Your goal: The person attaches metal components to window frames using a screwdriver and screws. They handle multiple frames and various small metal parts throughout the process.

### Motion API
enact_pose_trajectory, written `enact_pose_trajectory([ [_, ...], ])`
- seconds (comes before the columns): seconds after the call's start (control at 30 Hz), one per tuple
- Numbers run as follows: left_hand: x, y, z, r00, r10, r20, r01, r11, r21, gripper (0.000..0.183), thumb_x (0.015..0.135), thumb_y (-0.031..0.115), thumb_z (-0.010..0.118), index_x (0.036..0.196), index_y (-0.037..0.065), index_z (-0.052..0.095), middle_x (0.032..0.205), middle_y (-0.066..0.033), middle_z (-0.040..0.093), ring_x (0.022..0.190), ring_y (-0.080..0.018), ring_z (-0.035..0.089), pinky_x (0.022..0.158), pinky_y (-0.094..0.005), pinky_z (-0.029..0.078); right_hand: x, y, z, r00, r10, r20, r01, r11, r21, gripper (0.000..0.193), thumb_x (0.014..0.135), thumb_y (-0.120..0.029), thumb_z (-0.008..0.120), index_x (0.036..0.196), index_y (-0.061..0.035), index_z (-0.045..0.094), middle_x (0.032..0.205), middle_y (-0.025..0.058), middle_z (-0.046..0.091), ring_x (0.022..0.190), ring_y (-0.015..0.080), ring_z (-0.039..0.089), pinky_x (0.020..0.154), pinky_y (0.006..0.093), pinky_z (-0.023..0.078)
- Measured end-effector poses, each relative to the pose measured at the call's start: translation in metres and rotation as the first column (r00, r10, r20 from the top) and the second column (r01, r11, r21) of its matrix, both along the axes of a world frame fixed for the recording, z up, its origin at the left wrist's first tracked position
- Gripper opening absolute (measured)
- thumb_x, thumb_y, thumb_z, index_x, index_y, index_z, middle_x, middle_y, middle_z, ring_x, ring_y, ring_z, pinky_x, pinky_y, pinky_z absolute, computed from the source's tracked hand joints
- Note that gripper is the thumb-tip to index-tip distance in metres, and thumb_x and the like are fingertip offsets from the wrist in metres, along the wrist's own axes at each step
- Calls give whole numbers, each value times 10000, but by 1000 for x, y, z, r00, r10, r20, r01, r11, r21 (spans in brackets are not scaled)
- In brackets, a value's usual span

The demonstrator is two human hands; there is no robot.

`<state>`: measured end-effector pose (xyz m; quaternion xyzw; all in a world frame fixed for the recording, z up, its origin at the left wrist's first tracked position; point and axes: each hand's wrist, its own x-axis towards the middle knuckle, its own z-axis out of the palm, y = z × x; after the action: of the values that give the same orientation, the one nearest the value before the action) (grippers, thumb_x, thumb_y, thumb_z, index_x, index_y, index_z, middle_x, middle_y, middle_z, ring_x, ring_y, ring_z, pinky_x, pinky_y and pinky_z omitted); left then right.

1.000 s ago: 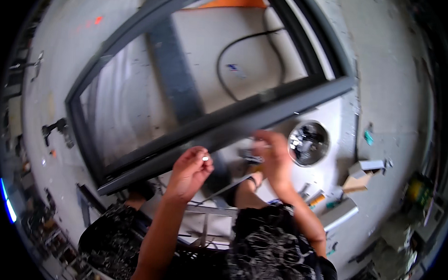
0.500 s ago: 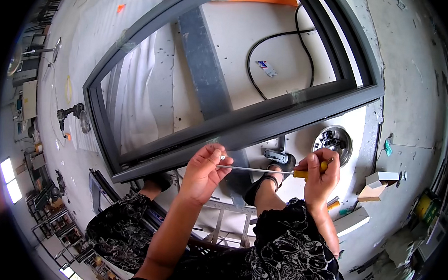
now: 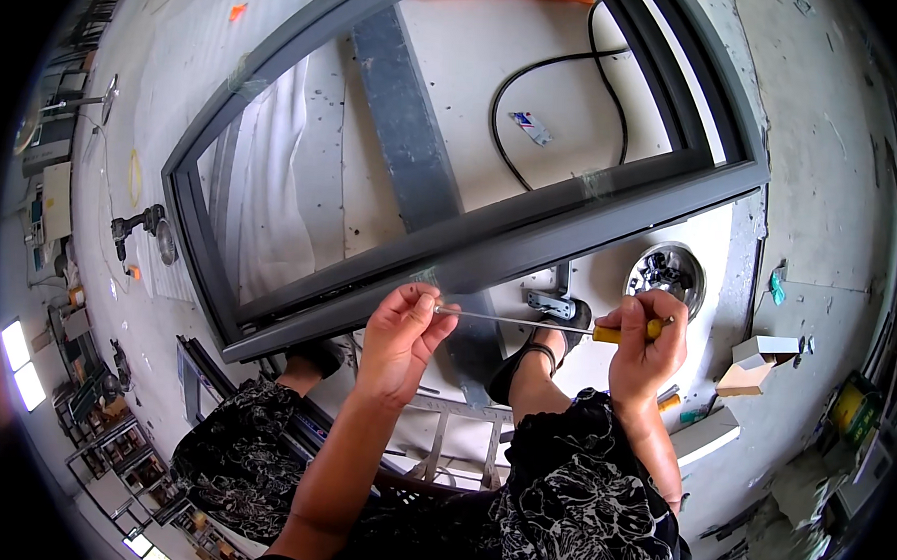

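Observation:
My right hand [image 3: 648, 351] is wrapped round the yellow handle of a screwdriver [image 3: 527, 322], whose long thin shaft points left. At the shaft's tip, my left hand [image 3: 403, 340] pinches a small pale piece [image 3: 437, 309] between thumb and fingers. Its kind is too small to make out, and the fingers cover part of it. Just beyond both hands lies a large dark grey window frame [image 3: 510, 255], its near rail slanting up to the right. The left fingertips are close to that rail; whether they touch it I cannot tell.
A metal bowl [image 3: 697, 281] of small dark parts stands right of the frame. Beneath the near rail is a metal bracket [image 3: 551, 304], by my foot. A black cable [image 3: 494, 122] loops inside the frame's opening. Left lies a power drill [image 3: 136, 226]; right, an opened carton [image 3: 758, 366].
The screwdriver's tip has risen to the small pale piece at my left fingertips. The piece is less exposed than before. My right hand has shifted slightly up and right.

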<state>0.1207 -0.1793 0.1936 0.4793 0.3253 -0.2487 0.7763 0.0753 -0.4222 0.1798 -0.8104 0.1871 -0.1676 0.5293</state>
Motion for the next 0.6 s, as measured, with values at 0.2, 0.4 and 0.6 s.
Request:
enact_pose_trajectory([
  [0.2,-2,-7,-6,999,-7,52,-4,979,206,100,950,83,550,1018,16,580,956,-40,584,881,-150,625,808,-260,539,-3,3,-6,987,76,140,-43,974,-224,210,796,10,708,905,-24,533,646,93,594,497,220,567,477,293,448],
  [0.4,0,-12,-10,990,3,139,-45,952,301,118,948,96,560,1024,10,587,932,-46,598,863,-155,632,802,-258,539,-11,14,-19,999,-49,-11,49,996,75,125,898,-34,618,910,-5,497,690,77,589,562,165,636,516,253,494],
  [0.6,4,-41,12,925,-251,287,184,953,241,152,951,103,546,1042,-15,575,966,-92,613,908,-210,641,822,-351,548,-23,-2,-65,939,-88,-332,316,598,736,176,976,-220,537,966,-53,479,677,50,518,555,139,568,468,250,482],
])
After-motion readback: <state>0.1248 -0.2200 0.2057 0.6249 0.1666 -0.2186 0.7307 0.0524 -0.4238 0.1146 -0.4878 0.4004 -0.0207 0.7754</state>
